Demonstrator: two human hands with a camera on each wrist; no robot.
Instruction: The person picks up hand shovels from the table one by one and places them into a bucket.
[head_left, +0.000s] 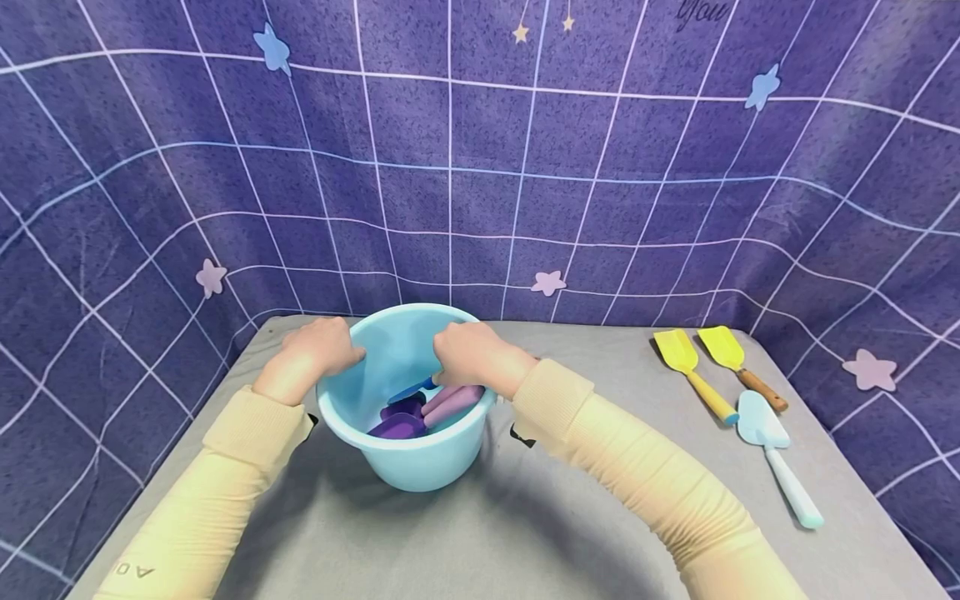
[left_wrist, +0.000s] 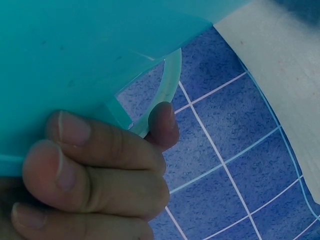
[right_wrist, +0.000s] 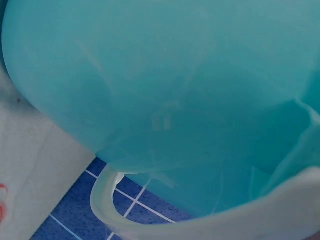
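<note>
A light blue bucket (head_left: 427, 462) stands toward the back of the grey surface. My left hand (head_left: 318, 350) grips its left rim, the thumb inside; in the left wrist view the curled fingers (left_wrist: 115, 155) lie against the outer wall beside the bucket's pale handle (left_wrist: 172, 75). Over the right rim reaches my right hand (head_left: 472, 354), curled inside the bucket around the upper end of a blue tool (head_left: 408, 392). Below it lie purple scoops (head_left: 397, 427) with pink handles (head_left: 453, 406). The right wrist view shows the bucket's outer wall (right_wrist: 150, 90), with the right fingers hidden.
At the right lie a yellow shovel (head_left: 678, 350) with a yellow handle, another yellow shovel (head_left: 722, 346) with a brown handle, and a pale blue trowel (head_left: 763, 419). A purple gridded cloth (head_left: 420, 200) with stars hangs behind and along both sides of the grey surface (head_left: 420, 550).
</note>
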